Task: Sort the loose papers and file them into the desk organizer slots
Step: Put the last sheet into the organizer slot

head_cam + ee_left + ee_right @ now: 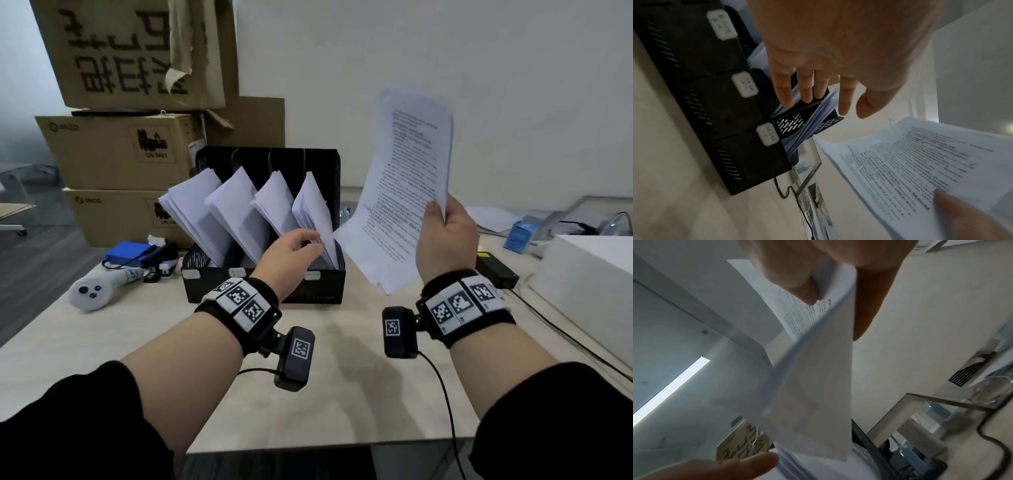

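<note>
A black desk organizer (322, 289) (711, 100) stands on the desk, several slots filled with leaning white papers (226, 212). My left hand (294, 253) (818, 91) reaches over its rightmost slots with fingers straight and spread, fingertips touching the paper stack (315, 216) (813, 118) there. My right hand (445, 236) (813, 280) holds up a printed sheet (400, 192) (910, 162) (813, 386) to the right of the organizer, pinched at its right edge between thumb and fingers. White labels (745, 84) mark the organizer's front.
Cardboard boxes (126, 150) are stacked behind the organizer at left. A white controller (92, 291) and a blue pack (128, 255) lie left of it. A black power brick (496, 270), cables, a white box (589, 284) and a clear stand (582, 212) sit at right.
</note>
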Demonstrator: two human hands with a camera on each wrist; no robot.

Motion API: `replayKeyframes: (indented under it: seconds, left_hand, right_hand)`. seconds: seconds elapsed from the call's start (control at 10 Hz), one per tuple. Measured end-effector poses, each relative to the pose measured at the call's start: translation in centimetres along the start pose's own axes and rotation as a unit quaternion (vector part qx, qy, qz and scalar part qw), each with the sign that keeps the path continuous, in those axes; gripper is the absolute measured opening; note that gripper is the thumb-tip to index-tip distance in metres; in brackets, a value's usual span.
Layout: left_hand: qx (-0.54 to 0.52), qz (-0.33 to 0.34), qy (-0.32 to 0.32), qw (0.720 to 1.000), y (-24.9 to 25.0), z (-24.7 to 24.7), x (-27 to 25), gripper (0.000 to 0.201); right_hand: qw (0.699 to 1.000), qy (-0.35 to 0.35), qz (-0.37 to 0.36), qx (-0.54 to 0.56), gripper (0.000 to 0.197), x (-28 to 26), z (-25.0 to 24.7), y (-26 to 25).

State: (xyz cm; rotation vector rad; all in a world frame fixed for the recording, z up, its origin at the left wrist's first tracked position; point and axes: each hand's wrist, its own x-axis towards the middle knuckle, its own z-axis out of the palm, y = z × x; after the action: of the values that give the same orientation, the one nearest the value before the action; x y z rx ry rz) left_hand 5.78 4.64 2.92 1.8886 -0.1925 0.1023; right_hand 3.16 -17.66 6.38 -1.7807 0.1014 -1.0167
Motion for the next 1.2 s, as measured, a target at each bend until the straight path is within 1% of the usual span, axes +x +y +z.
replayKeyframes:
  seconds: [0.1, 0.3, 0.4, 0.5, 0.6, 0.7, 0.8, 0.9, 1.0, 1.1, 1.2]
  left_hand:
    - [0.020, 0.009, -0.023, 0.999, 0.5, 0.4, 1.3, 0.042]
    - [0.039, -0.010, -0.034, 0.999, 1.3, 1.6, 3.3, 0.062]
    - [0.016, -0.019, -0.039, 0.999, 1.5, 2.1, 3.8, 0.065]
    - [-0.004, -0.024, -0.049, 0.998, 0.9, 2.0, 4.4, 0.073]
    - [-0.038, -0.025, -0.040, 0.998, 0.9, 1.8, 4.8, 0.067]
    - [-0.036, -0.022, -0.034, 0.999, 1.4, 1.1, 4.8, 0.036]
    - [0.042, -0.030, -0.017, 0.998, 1.5, 0.5, 5.4, 0.021]
    - [0.119, 0.002, -0.041, 0.992, 2.0, 0.0, 6.4, 0.027]
    - [-0.015, 0.019, -0.018, 1.000, 3.1, -0.3, 6.8, 0.030]
    - [-0.013, 0.019, -0.046, 0.999, 3.7, -0.5, 6.8, 0.043]
    - [0.024, 0.034, -0.062, 0.997, 3.8, -0.6, 6.7, 0.050]
  right_hand:
    - [1.000, 0.005, -0.025, -0.003, 0.030, 1.0, 1.2, -0.9]
    - [0.998, -0.025, -0.055, -0.036, 0.041, 1.3, 5.3, -1.3]
    - [0.995, -0.075, -0.046, -0.040, 0.045, 0.9, 7.4, -1.2]
    - [0.991, -0.135, -0.023, 0.005, 0.045, 0.4, 9.5, -0.4]
    - [0.977, -0.194, 0.025, 0.084, 0.045, 0.2, 11.3, 1.0]
    - [0.958, -0.229, 0.095, 0.145, 0.036, 0.5, 12.1, 2.5]
    - [0.949, -0.251, 0.128, 0.139, 0.033, 0.9, 12.5, 3.4]
    - [0.948, -0.249, 0.156, 0.121, 0.057, 1.1, 12.5, 3.3]
    - [0.951, -0.242, 0.151, 0.115, 0.053, 1.5, 12.9, 2.9]
    - [0.943, -0.294, 0.148, 0.052, 0.046, 1.4, 13.4, 3.3]
    - [0.940, -0.314, 0.101, -0.085, 0.046, 1.0, 12.6, 3.3]
